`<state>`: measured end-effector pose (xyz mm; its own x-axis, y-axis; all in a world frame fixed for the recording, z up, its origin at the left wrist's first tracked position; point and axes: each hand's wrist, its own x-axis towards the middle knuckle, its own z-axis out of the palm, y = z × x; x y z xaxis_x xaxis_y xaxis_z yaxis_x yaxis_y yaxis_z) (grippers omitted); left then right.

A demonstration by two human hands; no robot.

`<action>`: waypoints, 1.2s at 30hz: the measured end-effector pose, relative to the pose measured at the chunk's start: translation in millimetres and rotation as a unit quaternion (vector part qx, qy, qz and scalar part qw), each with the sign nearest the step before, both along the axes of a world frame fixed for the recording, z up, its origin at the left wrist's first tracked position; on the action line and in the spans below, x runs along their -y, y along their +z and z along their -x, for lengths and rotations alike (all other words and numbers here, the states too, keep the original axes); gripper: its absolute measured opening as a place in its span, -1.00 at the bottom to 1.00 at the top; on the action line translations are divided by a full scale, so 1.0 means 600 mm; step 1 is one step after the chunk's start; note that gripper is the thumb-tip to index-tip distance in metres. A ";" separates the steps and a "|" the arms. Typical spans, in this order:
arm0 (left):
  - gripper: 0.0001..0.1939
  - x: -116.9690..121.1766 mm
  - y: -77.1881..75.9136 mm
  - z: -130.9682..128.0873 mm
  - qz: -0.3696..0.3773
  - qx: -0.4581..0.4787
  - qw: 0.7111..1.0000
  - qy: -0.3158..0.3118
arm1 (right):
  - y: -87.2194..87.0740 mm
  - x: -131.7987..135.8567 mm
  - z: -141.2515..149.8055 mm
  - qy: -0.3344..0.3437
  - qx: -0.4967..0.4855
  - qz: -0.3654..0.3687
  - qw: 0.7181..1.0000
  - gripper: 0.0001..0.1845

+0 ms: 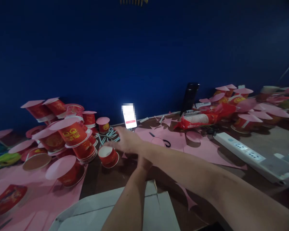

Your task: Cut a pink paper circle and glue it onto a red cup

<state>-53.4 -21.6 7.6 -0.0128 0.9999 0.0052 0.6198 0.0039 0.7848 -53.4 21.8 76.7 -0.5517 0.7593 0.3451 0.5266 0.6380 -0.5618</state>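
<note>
My right hand (128, 141) reaches across to the left over my left wrist, its fingers spread apart. Close by its fingers stands an upside-down red paper cup (109, 160) with a pale base; whether they touch I cannot tell. Behind the fingers lies a tangled light-blue cord (108, 136). My left hand (144, 163) sits mostly hidden beneath my right forearm, so its fingers do not show. A lit phone (130, 118) leans against the dark blue wall. Right of my right hand, black-handled scissors (167, 143) rest on pink paper (177, 136) cut with round holes.
Stacked red cups topped with pink discs (71, 134) crowd the left side. To the right are a red bag of cups (197, 121), a black bottle (190, 96), a white power strip (243, 152) and more topped cups (247, 123). White cardboard (93, 205) lies nearest me.
</note>
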 end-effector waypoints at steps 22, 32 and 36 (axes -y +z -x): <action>-0.85 -0.015 -0.001 -0.017 0.098 0.109 0.988 0.046 | -0.047 -0.270 -0.147 -0.171 0.347 -0.071 0.919 -0.66; -0.85 -0.013 0.007 -0.015 0.083 0.082 0.993 0.035 | -0.026 -0.200 -0.225 -0.235 0.071 -0.012 0.969 -0.69; -0.87 -0.014 -0.001 -0.013 0.077 0.086 0.993 0.022 | -0.030 -0.134 -0.263 -0.112 -0.186 0.127 0.968 -0.68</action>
